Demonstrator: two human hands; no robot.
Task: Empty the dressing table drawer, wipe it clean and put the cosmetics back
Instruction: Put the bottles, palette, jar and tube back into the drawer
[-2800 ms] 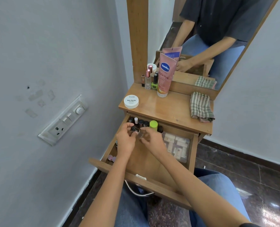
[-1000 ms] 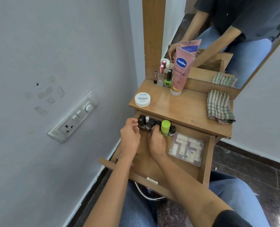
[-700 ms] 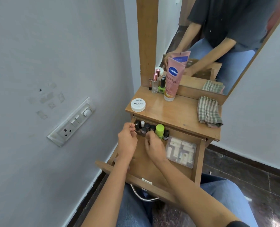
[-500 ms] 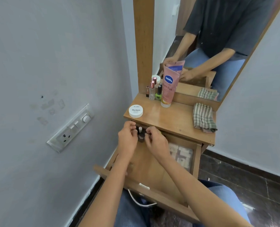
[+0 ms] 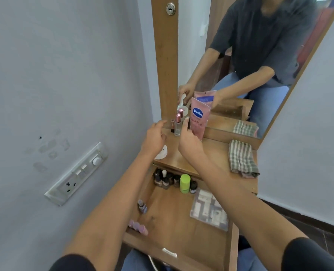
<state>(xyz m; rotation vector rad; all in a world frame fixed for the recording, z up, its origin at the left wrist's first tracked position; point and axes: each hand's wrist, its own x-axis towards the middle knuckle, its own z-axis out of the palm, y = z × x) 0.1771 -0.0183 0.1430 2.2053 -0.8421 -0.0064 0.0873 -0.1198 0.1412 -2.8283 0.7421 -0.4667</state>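
Both hands have come up out of the drawer (image 5: 172,222), lower middle of frame, little bottles (image 5: 166,181) lined along its back. The left hand (image 5: 154,138) hangs loose and empty over the tabletop (image 5: 213,153). The right hand (image 5: 189,142) is at the perfume bottle (image 5: 177,128) by the pink tube (image 5: 199,118), can't tell if it's gripping.

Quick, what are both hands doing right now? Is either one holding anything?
Left hand: open, holding nothing.
Right hand: fingers up against the bottles by the mirror; cannot tell whether it holds one.
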